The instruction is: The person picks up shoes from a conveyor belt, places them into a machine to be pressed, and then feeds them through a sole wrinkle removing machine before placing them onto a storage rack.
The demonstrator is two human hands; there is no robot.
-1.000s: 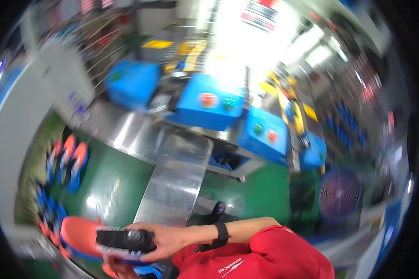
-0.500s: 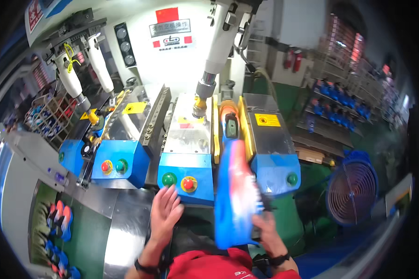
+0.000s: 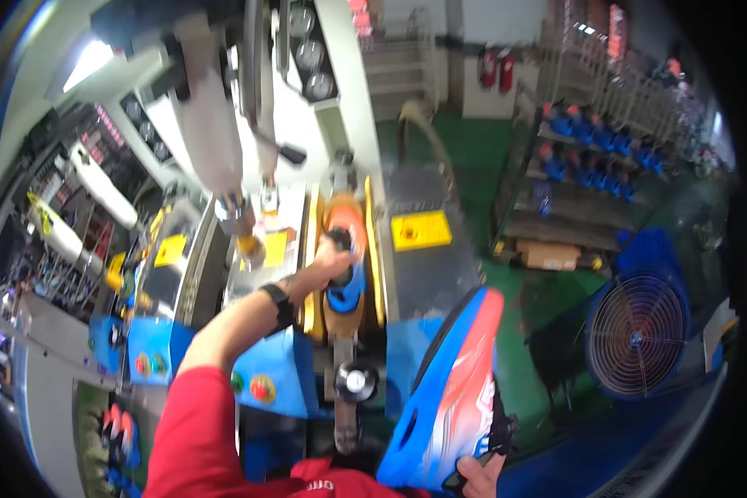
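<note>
My left hand (image 3: 334,261) reaches into the machine's slot, its fingers closed around the dark collar part of an orange-and-blue shoe (image 3: 348,295). That shoe lies lengthwise between two yellow side pads (image 3: 373,266). What exactly the fingertips grip inside the collar is partly hidden. At the lower right, my right hand (image 3: 479,477) grips a second shoe (image 3: 450,386), blue and coral with a white patterned side. It is held tilted, one end pointing up, and its dark opening faces right. Only the thumb and part of that hand show.
Left of the slot, a blue control box carries a red button (image 3: 261,388). A white press arm (image 3: 210,124) hangs above. To the right stand a metal-topped housing (image 3: 423,207), a round floor fan (image 3: 637,336) and a rack (image 3: 573,220) of blue shoes.
The view has turned to the right. My left hand has gone from near the buttons to the shoe in the slot. The shoe in my right hand has turned and tilted.
</note>
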